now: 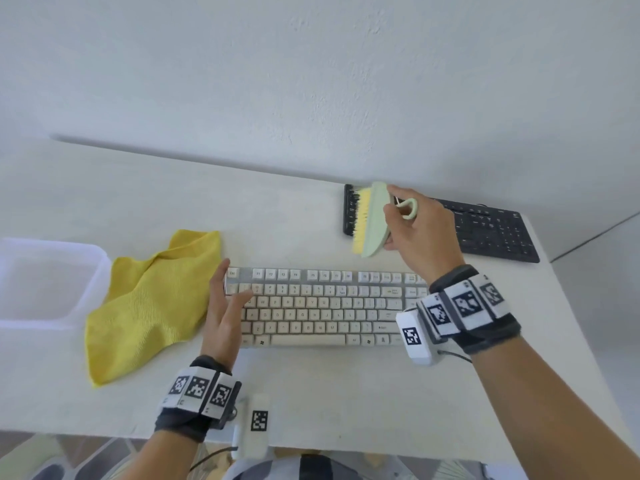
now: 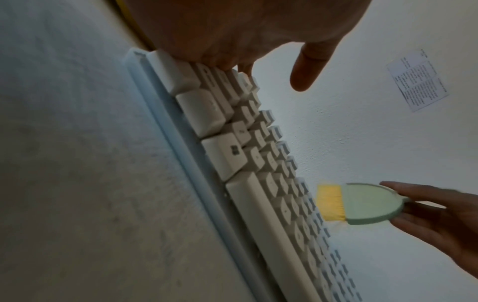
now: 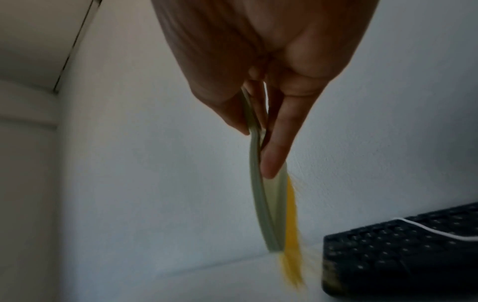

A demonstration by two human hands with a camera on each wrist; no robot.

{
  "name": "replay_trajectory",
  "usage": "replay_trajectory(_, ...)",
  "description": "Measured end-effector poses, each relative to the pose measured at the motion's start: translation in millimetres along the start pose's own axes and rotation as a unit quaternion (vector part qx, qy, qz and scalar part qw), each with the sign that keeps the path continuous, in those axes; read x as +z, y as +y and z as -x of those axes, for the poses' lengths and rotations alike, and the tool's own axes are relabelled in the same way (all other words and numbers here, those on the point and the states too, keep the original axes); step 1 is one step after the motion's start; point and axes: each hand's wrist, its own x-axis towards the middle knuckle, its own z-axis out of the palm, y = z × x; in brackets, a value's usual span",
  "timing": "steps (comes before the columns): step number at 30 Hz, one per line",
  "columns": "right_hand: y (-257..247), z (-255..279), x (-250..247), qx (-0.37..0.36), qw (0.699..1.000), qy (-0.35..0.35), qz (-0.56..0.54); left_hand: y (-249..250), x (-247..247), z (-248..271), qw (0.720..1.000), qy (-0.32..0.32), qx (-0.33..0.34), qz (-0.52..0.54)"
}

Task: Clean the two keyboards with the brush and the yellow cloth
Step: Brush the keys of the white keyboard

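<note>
A white keyboard [image 1: 322,306] lies in front of me, and a black keyboard [image 1: 485,226] lies at the back right by the wall. My right hand [image 1: 415,223] pinches a pale green brush [image 1: 375,220] with yellow bristles, held in the air over the black keyboard's left end. The brush [image 3: 269,204] hangs edge-on from my fingers [image 3: 274,155]. My left hand [image 1: 225,306] rests with straight fingers on the white keyboard's [image 2: 232,155] left end. A crumpled yellow cloth [image 1: 152,306] lies just left of that hand.
A translucent plastic tub [image 1: 45,282] sits at the table's left edge. The wall runs close behind the black keyboard [image 3: 403,255]. The table's right edge [image 1: 568,306] falls off past the black keyboard. A paper label [image 2: 416,79] is stuck on the wall.
</note>
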Motion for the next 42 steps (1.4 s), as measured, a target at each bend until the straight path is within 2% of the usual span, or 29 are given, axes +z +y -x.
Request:
replay_trajectory(3,-5.2,9.3,-14.8,0.029,0.994,-0.102,0.024,2.6,2.5,0.7,1.0,-0.002,0.004,0.002)
replay_trajectory(5,-4.1,12.0,-8.3,0.012,0.99,-0.127,0.06,4.3,3.9,0.9,1.0,-0.001,0.003,0.004)
replay_trajectory(9,-0.9,6.9,22.9,-0.073,0.994,-0.009,0.084,2.0,-0.6,1.4,1.0,-0.007,-0.007,0.004)
replay_trajectory(11,1.5,4.1,26.9,-0.088,0.994,0.043,0.059,3.0,-0.9,1.3,1.0,-0.009,-0.013,0.0)
replay_trajectory(13,3.3,5.4,20.0,-0.065,0.996,0.047,0.027,3.6,-0.8,0.6,1.0,-0.008,-0.015,-0.007)
replay_trajectory(15,1.8,11.0,9.8,-0.056,0.998,0.019,0.01,3.2,-0.9,-0.2,1.0,-0.004,-0.015,-0.007)
replay_trajectory(20,7.2,25.1,2.5,-0.051,0.995,-0.055,0.067,3.0,1.9,2.3,1.0,0.009,-0.011,-0.01)
replay_trajectory(22,13.1,21.1,11.0,-0.056,0.994,-0.033,0.082,1.6,1.2,1.2,1.0,0.01,-0.013,-0.011)
replay_trajectory(24,17.9,16.2,16.8,-0.077,0.994,0.02,0.08,0.9,0.4,0.7,1.0,0.004,-0.014,-0.012)
replay_trajectory(27,19.2,13.3,16.8,-0.088,0.994,0.056,0.019,1.0,1.4,0.6,1.0,0.008,-0.005,-0.017)
replay_trajectory(29,10.9,16.6,14.7,-0.089,0.995,0.026,-0.04,1.5,2.5,0.0,1.0,0.016,0.003,-0.023)
replay_trajectory(31,-7.8,21.9,13.5,-0.121,0.988,-0.059,-0.074,1.3,3.7,-1.1,1.0,0.023,-0.001,-0.015)
replay_trajectory(34,-40.9,30.2,23.5,-0.219,0.952,-0.194,-0.092,1.6,4.7,-1.2,0.999,0.028,-0.034,0.032)
replay_trajectory(37,-50.2,31.7,44.0,-0.316,0.909,-0.269,-0.029,5.0,4.3,-2.1,0.997,0.038,-0.025,0.054)
replay_trajectory(39,-41.0,27.7,50.3,-0.325,0.893,-0.308,0.041,7.5,4.1,-2.2,0.995,0.052,-0.036,0.074)
replay_trajectory(42,-23.2,22.9,34.3,-0.31,0.885,-0.332,0.107,8.9,8.9,1.1,0.992,0.04,-0.063,0.099)
